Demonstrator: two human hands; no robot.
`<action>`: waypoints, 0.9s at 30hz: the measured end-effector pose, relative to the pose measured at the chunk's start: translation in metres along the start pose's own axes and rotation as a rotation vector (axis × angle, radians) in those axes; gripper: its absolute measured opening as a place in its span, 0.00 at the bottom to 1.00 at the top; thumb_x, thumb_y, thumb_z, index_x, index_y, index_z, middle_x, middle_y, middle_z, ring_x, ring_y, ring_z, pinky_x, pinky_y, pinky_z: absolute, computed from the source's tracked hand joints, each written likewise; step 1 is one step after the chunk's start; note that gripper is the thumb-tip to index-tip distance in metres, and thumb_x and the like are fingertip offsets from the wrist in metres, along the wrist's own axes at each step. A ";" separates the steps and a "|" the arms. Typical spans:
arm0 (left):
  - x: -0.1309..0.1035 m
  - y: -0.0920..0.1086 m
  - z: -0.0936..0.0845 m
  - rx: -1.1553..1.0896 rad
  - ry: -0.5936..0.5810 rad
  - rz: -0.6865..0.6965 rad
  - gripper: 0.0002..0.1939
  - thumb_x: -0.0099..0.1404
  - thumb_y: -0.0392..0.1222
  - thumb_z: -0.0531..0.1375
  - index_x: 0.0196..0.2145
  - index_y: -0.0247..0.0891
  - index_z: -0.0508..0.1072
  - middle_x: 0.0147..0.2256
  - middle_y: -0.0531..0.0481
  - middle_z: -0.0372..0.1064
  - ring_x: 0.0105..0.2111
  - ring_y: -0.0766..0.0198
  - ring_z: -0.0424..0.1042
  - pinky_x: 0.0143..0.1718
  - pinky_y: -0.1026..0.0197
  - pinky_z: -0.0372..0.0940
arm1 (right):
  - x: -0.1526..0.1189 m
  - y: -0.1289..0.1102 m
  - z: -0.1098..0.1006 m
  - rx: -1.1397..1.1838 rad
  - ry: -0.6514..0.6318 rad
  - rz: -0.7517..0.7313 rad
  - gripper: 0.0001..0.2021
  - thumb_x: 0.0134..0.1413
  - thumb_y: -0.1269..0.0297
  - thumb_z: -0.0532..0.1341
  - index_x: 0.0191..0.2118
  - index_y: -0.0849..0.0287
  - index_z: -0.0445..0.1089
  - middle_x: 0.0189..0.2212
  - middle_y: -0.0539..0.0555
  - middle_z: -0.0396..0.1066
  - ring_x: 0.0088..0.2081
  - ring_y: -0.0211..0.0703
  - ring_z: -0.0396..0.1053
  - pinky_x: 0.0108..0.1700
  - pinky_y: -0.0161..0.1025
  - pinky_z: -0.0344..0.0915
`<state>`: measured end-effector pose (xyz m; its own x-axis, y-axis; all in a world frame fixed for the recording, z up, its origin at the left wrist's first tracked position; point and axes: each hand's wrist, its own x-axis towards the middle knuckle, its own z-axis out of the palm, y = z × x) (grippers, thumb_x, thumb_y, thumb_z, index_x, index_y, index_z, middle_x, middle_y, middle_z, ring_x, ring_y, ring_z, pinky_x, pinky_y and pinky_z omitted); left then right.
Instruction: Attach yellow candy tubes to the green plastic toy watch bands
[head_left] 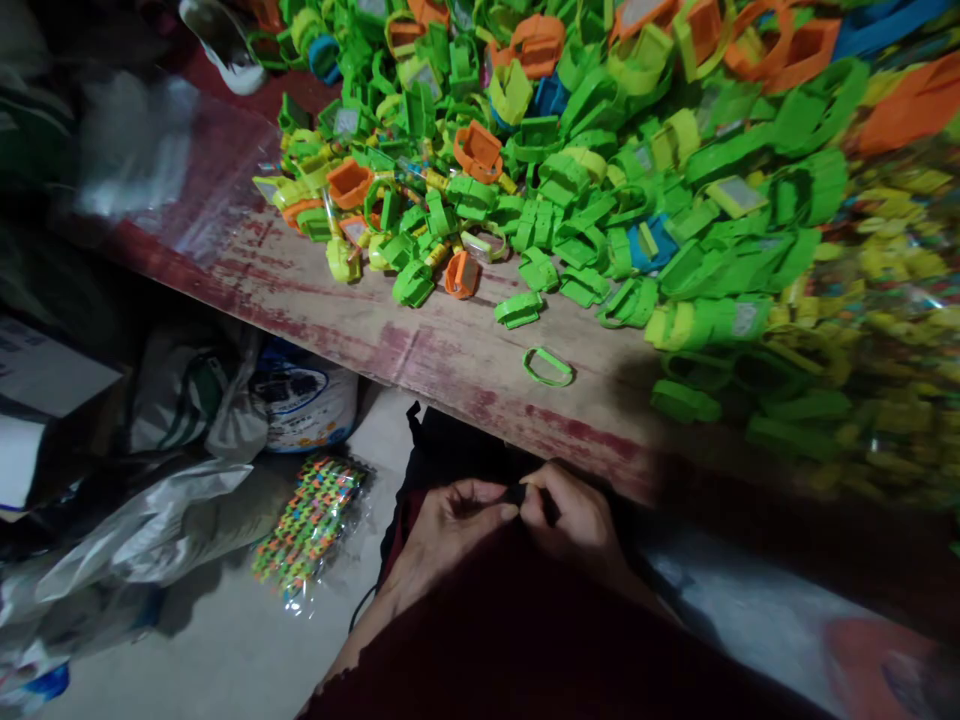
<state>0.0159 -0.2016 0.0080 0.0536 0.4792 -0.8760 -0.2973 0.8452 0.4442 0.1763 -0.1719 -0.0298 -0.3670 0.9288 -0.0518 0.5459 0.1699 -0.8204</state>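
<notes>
Close to my body, below the table's front edge, my left hand [457,520] and my right hand [574,515] meet with their fingers pinched. A small dark piece [514,494] shows between the fingertips of both; its kind is too dark to make out. Nearest to them on the tabletop lies a thin green plastic band [547,367] in a loop. Beyond it are a green toy watch [519,310] and an orange toy watch [461,274], at the front of a large heap of green, yellow, orange and blue toy watches [562,180].
The worn wooden table [360,325] runs across the view. Small yellow pieces [892,240] are piled at its right, blurred. Clear plastic bags [139,150] lie at its left. On the floor are a bag of colourful pieces [315,520], a white-and-blue sack [307,395] and grey bags [165,520].
</notes>
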 end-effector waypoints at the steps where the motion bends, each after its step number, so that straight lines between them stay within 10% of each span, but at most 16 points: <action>1: 0.000 0.000 0.002 -0.009 0.009 -0.002 0.25 0.44 0.50 0.73 0.37 0.33 0.76 0.29 0.51 0.73 0.25 0.69 0.66 0.27 0.66 0.60 | 0.001 0.001 -0.001 -0.005 -0.008 -0.007 0.09 0.57 0.68 0.51 0.30 0.58 0.67 0.23 0.50 0.68 0.25 0.37 0.67 0.30 0.33 0.62; 8: 0.003 0.006 0.018 0.130 0.206 -0.063 0.07 0.50 0.36 0.67 0.28 0.33 0.75 0.20 0.56 0.69 0.19 0.73 0.61 0.22 0.69 0.57 | 0.005 0.017 -0.009 0.064 -0.271 -0.200 0.12 0.60 0.71 0.50 0.39 0.59 0.72 0.29 0.53 0.71 0.29 0.38 0.70 0.31 0.32 0.66; 12: 0.005 0.006 0.021 0.150 0.186 -0.044 0.08 0.49 0.37 0.68 0.28 0.33 0.76 0.19 0.57 0.68 0.18 0.72 0.61 0.22 0.68 0.59 | 0.000 0.027 -0.013 0.106 -0.359 -0.213 0.18 0.63 0.69 0.49 0.54 0.58 0.68 0.34 0.55 0.71 0.29 0.39 0.70 0.32 0.33 0.68; 16: 0.006 0.004 0.020 0.177 0.166 -0.046 0.11 0.47 0.40 0.69 0.29 0.33 0.76 0.22 0.54 0.71 0.21 0.69 0.65 0.25 0.66 0.61 | -0.001 0.034 -0.018 0.104 -0.464 -0.279 0.17 0.66 0.68 0.47 0.48 0.58 0.71 0.33 0.56 0.71 0.31 0.41 0.71 0.32 0.34 0.68; 27: 0.004 0.008 0.027 0.411 0.054 0.066 0.20 0.54 0.55 0.66 0.33 0.33 0.76 0.27 0.51 0.72 0.27 0.65 0.67 0.28 0.65 0.60 | -0.008 0.021 -0.018 0.071 -0.144 -0.202 0.18 0.68 0.61 0.45 0.42 0.61 0.71 0.29 0.55 0.72 0.30 0.39 0.71 0.34 0.33 0.67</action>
<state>0.0391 -0.1869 0.0133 -0.0062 0.5319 -0.8468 0.1078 0.8422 0.5283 0.2045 -0.1699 -0.0363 -0.5692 0.8211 0.0413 0.3978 0.3190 -0.8602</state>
